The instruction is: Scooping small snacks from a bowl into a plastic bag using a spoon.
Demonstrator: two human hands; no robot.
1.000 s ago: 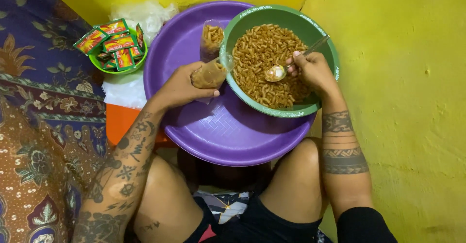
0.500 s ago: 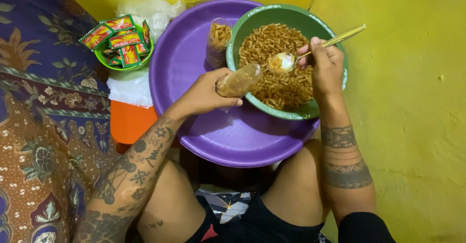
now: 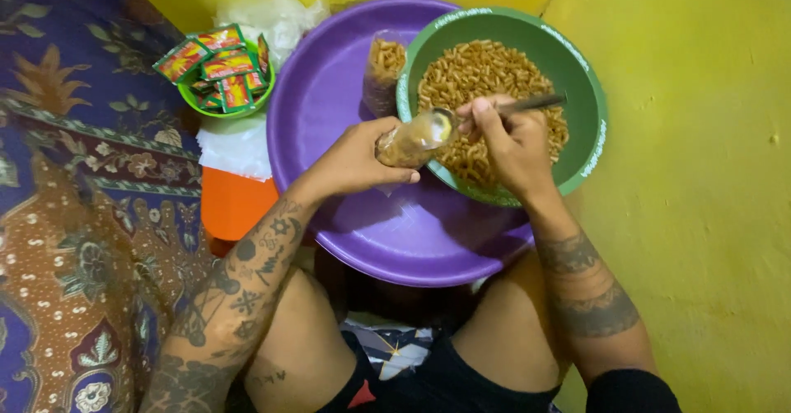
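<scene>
Now left hand (image 3: 354,161) pinches small clear plastic bag (image 3: 409,139) of fried macaroni; right hand (image 3: 511,145) grips metal spoon (image 3: 461,116) at its mouth. Keep mouth wide, tip slowly over round green bowl (image 3: 589,91).

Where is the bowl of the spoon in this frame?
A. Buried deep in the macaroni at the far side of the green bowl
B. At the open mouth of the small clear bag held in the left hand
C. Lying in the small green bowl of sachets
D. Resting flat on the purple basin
B: the right hand holds the spoon with its bowl at the mouth of the clear bag gripped by the left hand, over the green bowl rim.
</scene>
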